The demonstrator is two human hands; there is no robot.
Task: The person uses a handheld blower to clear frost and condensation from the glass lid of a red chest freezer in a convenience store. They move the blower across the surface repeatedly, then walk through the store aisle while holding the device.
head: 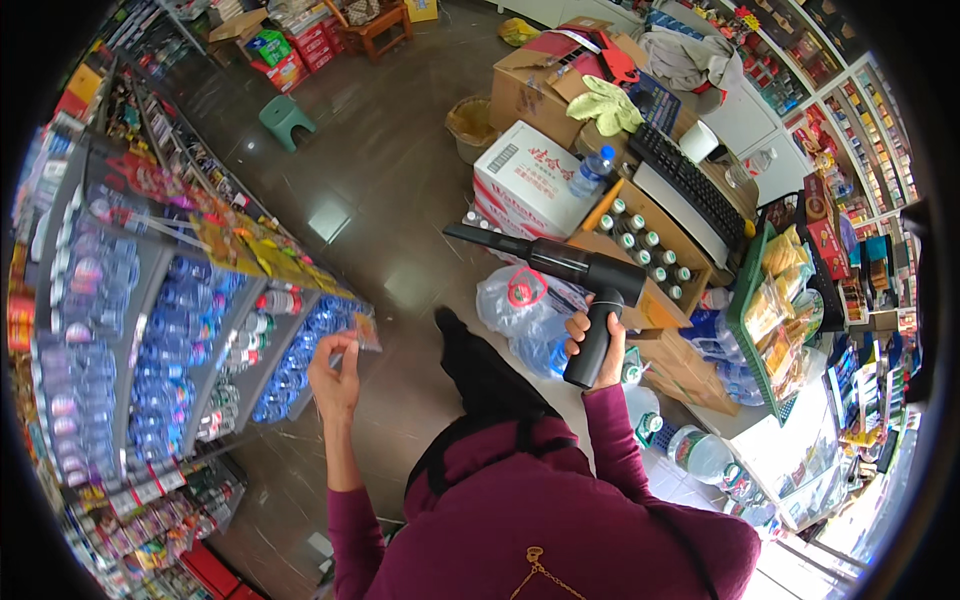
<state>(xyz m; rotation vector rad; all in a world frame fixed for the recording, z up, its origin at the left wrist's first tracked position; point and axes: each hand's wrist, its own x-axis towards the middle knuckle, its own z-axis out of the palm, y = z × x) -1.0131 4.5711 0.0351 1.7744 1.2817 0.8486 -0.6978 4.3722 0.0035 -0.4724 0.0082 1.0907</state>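
Observation:
My right hand grips the handle of a black cordless handheld vacuum or blower. Its long narrow nozzle points left, over the floor beside stacked cartons. On the other side, my left hand is raised at the end of a shelf rack, with thumb and forefinger pinched at the edge of a small clear packet with orange contents. Bottled drinks fill the shelves just left of that hand, and yellow packets hang along the rack's upper edge.
A white-and-red carton bears a water bottle. Behind it stand a waste bin and a brown carton. To the right are a box of bottles, a keyboard and a green basket. A green stool stands ahead.

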